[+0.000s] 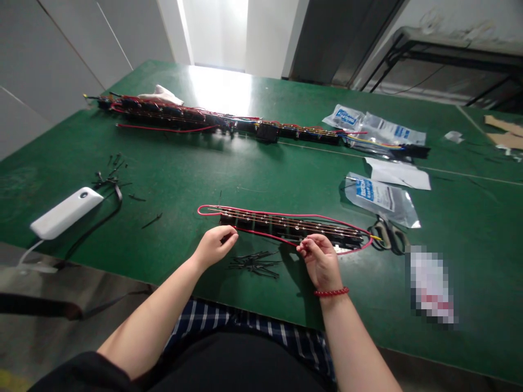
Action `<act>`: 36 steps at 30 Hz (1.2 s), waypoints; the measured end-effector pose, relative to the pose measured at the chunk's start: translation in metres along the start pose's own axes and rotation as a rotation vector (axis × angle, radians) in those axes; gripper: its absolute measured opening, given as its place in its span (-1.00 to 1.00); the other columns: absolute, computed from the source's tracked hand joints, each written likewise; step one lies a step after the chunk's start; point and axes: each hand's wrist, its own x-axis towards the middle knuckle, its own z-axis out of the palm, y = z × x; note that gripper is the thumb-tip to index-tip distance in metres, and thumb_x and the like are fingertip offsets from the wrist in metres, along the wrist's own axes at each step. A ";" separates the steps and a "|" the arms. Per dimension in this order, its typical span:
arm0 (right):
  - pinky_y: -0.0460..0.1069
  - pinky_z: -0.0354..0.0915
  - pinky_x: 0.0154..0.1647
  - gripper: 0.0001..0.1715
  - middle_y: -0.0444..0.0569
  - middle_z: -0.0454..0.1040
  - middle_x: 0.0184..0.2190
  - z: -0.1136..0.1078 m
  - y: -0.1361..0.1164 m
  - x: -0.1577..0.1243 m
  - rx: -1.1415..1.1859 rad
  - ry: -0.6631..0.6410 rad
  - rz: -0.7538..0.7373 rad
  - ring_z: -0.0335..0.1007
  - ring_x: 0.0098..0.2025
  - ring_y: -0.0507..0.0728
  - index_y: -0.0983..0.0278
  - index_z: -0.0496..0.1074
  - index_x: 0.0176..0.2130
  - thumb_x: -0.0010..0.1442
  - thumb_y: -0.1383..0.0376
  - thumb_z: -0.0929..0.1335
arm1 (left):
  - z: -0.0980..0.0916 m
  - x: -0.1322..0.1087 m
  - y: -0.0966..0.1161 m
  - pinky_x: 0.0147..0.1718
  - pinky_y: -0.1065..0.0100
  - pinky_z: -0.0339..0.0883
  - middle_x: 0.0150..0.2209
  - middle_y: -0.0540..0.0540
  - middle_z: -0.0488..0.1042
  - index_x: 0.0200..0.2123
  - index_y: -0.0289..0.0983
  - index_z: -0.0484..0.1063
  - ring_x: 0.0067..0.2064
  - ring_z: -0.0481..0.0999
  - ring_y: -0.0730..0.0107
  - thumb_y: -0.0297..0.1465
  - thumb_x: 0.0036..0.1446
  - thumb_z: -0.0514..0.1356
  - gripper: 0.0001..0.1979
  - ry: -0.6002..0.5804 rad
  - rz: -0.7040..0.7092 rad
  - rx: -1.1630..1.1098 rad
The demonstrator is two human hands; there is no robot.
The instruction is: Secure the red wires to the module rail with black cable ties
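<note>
A black strip-shaped assembly (265, 222) with thin metal rods along it lies near the table's front edge. Around it loops a red wire (265, 235), bulging past both ends. My left hand (214, 246) is closed in a pinch on the wire's near side, by the assembly's left end. Farther right, my right hand (321, 262) pinches the same wire, its fingertips pressed together. Between my hands lies a small pile of thin black cable ties (255, 264). Scissors with dark handles (388, 235) rest against the assembly's right end.
A longer wired assembly (183, 115) stretches across the back of the green table (163, 169). Clear plastic bags (382, 198) and white paper (398, 173) lie right. At left are a white device (67, 212) with a cable and more black ties (108, 177).
</note>
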 end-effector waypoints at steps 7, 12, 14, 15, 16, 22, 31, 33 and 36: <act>-0.10 0.43 -0.38 -0.75 -0.21 0.50 -0.46 0.000 -0.001 0.001 0.008 0.011 -0.007 0.45 -0.43 -0.02 0.14 0.50 -0.31 0.00 0.21 0.56 | -0.001 0.000 0.001 -0.36 0.39 0.30 -0.43 -0.02 0.50 -0.37 -0.24 0.45 -0.38 0.46 0.40 -0.32 0.27 0.10 -0.79 0.012 0.020 0.017; -0.10 0.42 -0.38 -0.74 -0.21 0.49 -0.47 -0.001 0.000 0.001 0.015 0.001 -0.001 0.45 -0.43 -0.02 0.14 0.49 -0.31 -0.02 0.21 0.57 | 0.001 0.000 0.002 -0.32 0.37 0.32 -0.41 -0.03 0.52 -0.37 -0.24 0.45 -0.36 0.47 0.39 -0.33 0.27 0.10 -0.79 -0.002 0.036 0.054; -0.10 0.42 -0.37 -0.73 -0.21 0.49 -0.47 -0.001 0.000 0.001 0.024 0.001 -0.006 0.45 -0.43 -0.02 0.14 0.49 -0.31 -0.02 0.20 0.57 | 0.002 0.000 0.002 -0.30 0.36 0.32 -0.39 -0.04 0.52 -0.37 -0.23 0.45 -0.34 0.48 0.38 -0.31 0.28 0.10 -0.78 -0.013 0.044 0.076; -0.10 0.42 -0.37 -0.73 -0.21 0.49 -0.47 -0.001 0.001 0.001 0.025 -0.001 -0.009 0.44 -0.43 -0.03 0.14 0.49 -0.31 -0.02 0.20 0.57 | 0.002 0.000 0.002 -0.29 0.36 0.32 -0.39 -0.04 0.53 -0.36 -0.23 0.45 -0.34 0.48 0.37 -0.30 0.29 0.09 -0.78 -0.017 0.047 0.083; -0.10 0.42 -0.38 -0.73 -0.22 0.49 -0.47 -0.001 0.001 0.000 0.021 -0.002 -0.014 0.44 -0.43 -0.03 0.14 0.48 -0.31 -0.01 0.19 0.57 | 0.003 0.000 0.002 -0.28 0.35 0.33 -0.38 -0.04 0.53 -0.36 -0.23 0.45 -0.33 0.49 0.37 -0.29 0.29 0.09 -0.78 -0.019 0.050 0.088; -0.07 0.43 -0.37 -0.74 -0.21 0.48 -0.46 0.000 0.000 -0.001 0.011 0.016 -0.024 0.44 -0.43 -0.01 0.15 0.48 -0.31 -0.01 0.20 0.56 | 0.004 0.000 0.001 -0.28 0.35 0.34 -0.38 -0.03 0.53 -0.34 -0.22 0.44 -0.34 0.49 0.37 -0.27 0.30 0.09 -0.78 -0.030 0.067 0.100; -0.06 0.44 -0.35 -0.76 -0.21 0.48 -0.46 -0.001 -0.001 -0.001 -0.002 0.006 -0.027 0.43 -0.43 -0.01 0.13 0.47 -0.31 0.03 0.19 0.54 | 0.013 -0.003 0.002 -0.30 0.32 0.35 -0.31 -0.07 0.48 -0.19 -0.20 0.43 -0.30 0.47 0.35 -0.31 0.27 0.11 -0.85 0.015 0.198 0.328; -0.06 0.43 -0.36 -0.76 -0.21 0.48 -0.46 -0.001 -0.001 -0.001 -0.004 0.003 -0.026 0.44 -0.43 -0.01 0.13 0.47 -0.31 0.03 0.18 0.54 | 0.017 -0.004 0.003 -0.26 0.28 0.35 -0.31 -0.09 0.48 -0.18 -0.20 0.44 -0.28 0.47 0.31 -0.32 0.27 0.10 -0.85 0.001 0.274 0.435; -0.07 0.43 -0.35 -0.75 -0.21 0.48 -0.46 -0.002 -0.001 0.000 0.002 0.003 -0.026 0.43 -0.43 -0.01 0.13 0.47 -0.31 0.03 0.18 0.55 | 0.017 -0.002 0.005 -0.25 0.26 0.33 -0.31 -0.10 0.47 -0.18 -0.20 0.44 -0.29 0.45 0.30 -0.33 0.28 0.09 -0.84 0.013 0.319 0.520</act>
